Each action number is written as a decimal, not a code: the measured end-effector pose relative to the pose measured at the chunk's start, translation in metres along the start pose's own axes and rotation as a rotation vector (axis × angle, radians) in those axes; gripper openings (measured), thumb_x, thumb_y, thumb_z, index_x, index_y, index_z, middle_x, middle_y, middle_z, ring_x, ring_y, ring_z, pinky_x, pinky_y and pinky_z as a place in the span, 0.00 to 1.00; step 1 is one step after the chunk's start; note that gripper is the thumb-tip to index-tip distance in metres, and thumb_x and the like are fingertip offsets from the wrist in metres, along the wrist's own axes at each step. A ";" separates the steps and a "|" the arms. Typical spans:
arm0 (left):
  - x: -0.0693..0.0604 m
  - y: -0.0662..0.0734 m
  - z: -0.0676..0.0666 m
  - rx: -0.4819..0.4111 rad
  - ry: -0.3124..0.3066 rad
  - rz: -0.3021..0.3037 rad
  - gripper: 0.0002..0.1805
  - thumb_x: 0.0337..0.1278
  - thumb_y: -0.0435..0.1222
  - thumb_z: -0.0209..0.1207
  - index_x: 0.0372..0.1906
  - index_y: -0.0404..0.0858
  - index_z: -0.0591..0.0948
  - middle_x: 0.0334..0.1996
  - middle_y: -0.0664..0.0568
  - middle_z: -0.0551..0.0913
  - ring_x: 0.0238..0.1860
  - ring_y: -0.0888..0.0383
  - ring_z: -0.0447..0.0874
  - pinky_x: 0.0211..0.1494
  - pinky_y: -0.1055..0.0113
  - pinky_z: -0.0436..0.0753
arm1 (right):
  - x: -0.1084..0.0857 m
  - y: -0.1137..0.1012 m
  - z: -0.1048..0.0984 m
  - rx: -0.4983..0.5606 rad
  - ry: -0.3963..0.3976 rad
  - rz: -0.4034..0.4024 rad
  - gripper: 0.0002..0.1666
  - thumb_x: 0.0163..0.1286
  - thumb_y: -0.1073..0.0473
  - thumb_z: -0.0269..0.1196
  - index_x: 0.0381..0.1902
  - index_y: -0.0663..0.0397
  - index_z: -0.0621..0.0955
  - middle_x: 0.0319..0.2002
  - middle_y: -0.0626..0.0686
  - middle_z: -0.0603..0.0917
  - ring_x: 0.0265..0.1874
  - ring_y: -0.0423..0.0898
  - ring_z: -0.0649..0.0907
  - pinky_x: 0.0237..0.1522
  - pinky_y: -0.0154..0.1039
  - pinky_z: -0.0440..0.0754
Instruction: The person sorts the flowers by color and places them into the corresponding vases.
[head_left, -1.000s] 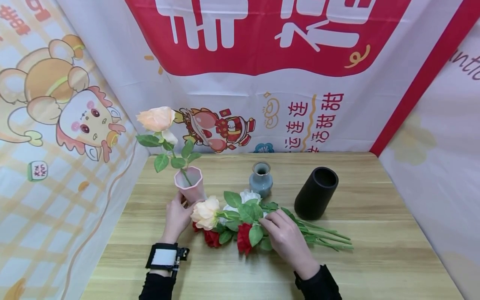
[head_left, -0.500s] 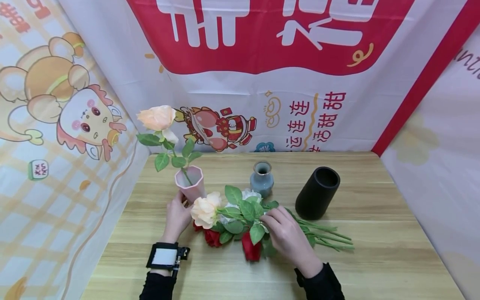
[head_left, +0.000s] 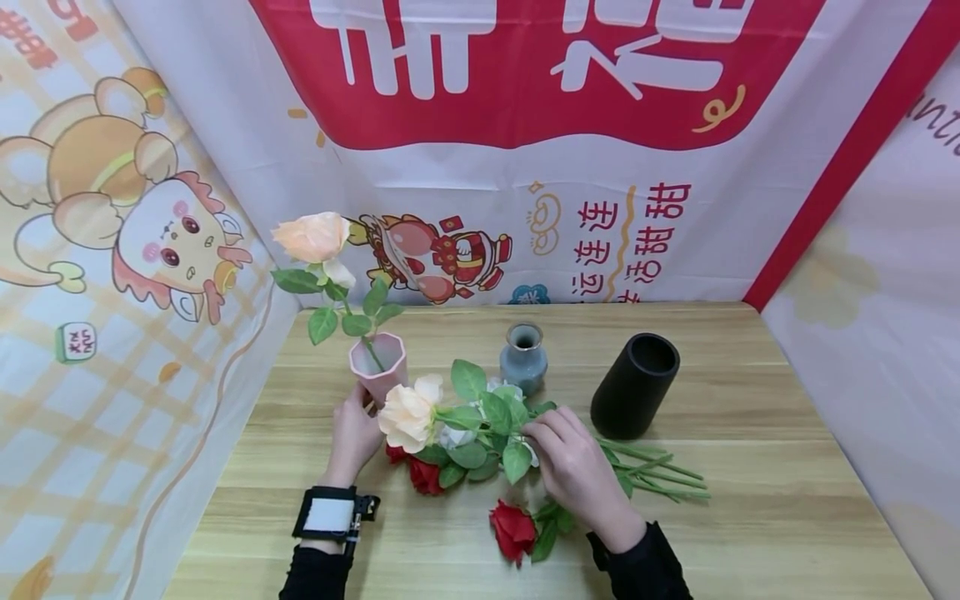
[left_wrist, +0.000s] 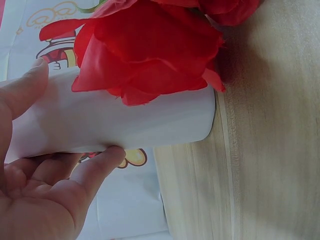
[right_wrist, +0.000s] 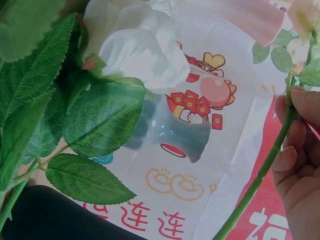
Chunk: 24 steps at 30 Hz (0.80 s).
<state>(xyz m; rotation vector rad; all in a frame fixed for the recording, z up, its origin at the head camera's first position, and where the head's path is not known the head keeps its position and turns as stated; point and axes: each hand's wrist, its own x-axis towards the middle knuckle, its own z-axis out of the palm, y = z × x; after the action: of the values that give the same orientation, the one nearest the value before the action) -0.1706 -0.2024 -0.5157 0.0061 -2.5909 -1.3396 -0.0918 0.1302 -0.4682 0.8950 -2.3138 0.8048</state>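
**Left hand (head_left: 356,429) on the pink vase (head_left: 381,385), right hand (head_left: 573,467) on a green stem (right_wrist: 264,169)**

We find the left hand's grip curled round the pink vase, thumb on one side and fingers on the other. The vase is at the left of the worktop (head_left: 750,508), with a single peach rose (head_left: 311,237) leaning from its mouth.

We find the right hand's grip pinching the green stem between thumb and fingers. The stem leads to a second rose (head_left: 407,417), also peach, whose bloom is just in front of the pink vase; we cannot tell whether the two touch.

Near that bloom we note red roses (head_left: 425,477) and, partly covered by leaves, a white rose (right_wrist: 142,55). Stem ends (head_left: 678,469) fan out to the right. A lone red rose (head_left: 513,529) lies apart on the near side, its stem hidden from us.

Towards the back stands a small blue-grey vase (head_left: 523,371); to its right, a black vase (head_left: 630,400). Behind the worktop hangs a printed cloth (head_left: 450,171).
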 end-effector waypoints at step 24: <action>-0.003 0.000 0.000 -0.045 0.001 0.009 0.31 0.51 0.44 0.74 0.58 0.37 0.76 0.52 0.36 0.81 0.54 0.46 0.80 0.51 0.52 0.81 | 0.026 0.000 -0.009 0.123 0.245 0.008 0.07 0.64 0.72 0.65 0.41 0.62 0.83 0.36 0.52 0.82 0.36 0.48 0.79 0.39 0.36 0.75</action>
<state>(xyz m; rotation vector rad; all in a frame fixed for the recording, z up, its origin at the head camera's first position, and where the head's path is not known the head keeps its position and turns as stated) -0.1676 -0.2022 -0.5161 -0.0124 -2.5558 -1.3945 -0.1059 0.1254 -0.4450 0.7903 -2.0742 1.0106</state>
